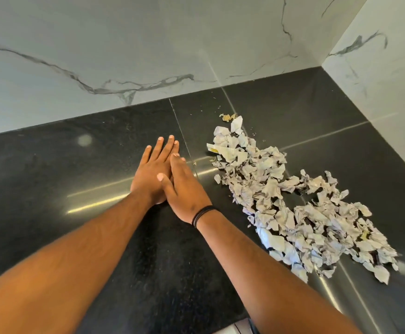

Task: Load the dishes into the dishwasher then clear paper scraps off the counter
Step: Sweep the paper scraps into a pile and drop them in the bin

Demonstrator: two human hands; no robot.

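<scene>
So the paper scraps point(290, 203) are heaped in one long band on the dark counter point(76, 165), running from near the marble backsplash point(124, 56) diagonally toward us and to the right. Our left hand point(152, 173) and right hand point(184, 189) sit just left of it, flat, fingers straight, right overlapping left, holding nothing. We'd guess they're paired up as one scoop for the pile.
</scene>
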